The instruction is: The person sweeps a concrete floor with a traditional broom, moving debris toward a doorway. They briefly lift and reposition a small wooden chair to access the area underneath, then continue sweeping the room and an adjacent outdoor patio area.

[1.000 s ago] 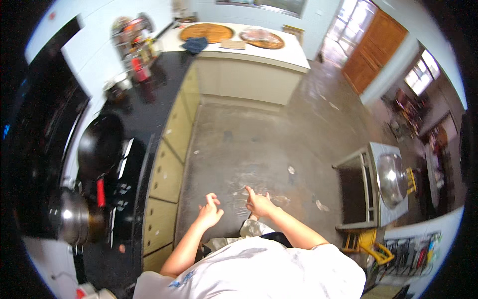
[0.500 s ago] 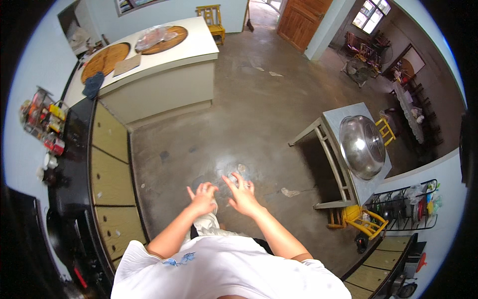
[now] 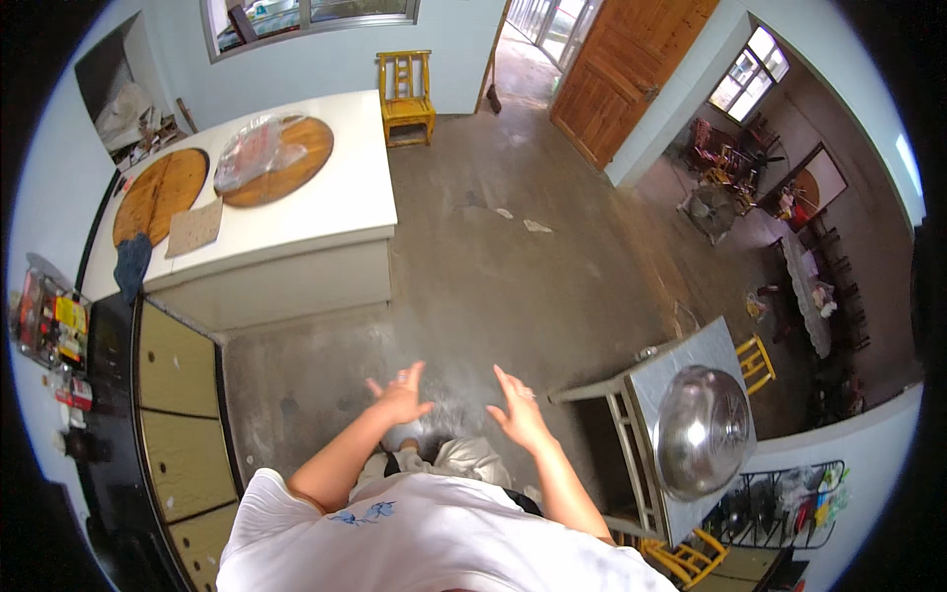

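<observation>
Held out in front of my body, my left hand [image 3: 400, 397] has its fingers spread and holds nothing. My right hand [image 3: 520, 414] is also empty, its fingers stretched forward and the thumb apart. A gap lies between the two hands, with the grey concrete floor [image 3: 464, 276] below them. Nearest to my right hand is a metal-topped table [image 3: 641, 395] bearing a large shiny domed lid [image 3: 702, 432]. Farther off on the left, a white counter [image 3: 335, 222] carries two round wooden boards, the right one [image 3: 296, 163] partly under a clear plastic bag [image 3: 254, 153].
Cupboards [image 3: 182, 454] with a black worktop run along my left. A yellow chair [image 3: 404, 104] stands beyond the counter, near a brown wooden door [image 3: 631, 79]. At the right are a wire rack [image 3: 779, 503] and another yellow chair [image 3: 758, 365]. A dark cloth [image 3: 131, 264] hangs off the counter edge.
My view has tilted up and shifted, and the counter and metal table appear nearer. My hands have moved farther apart, the right one going rightward; both stay empty.
</observation>
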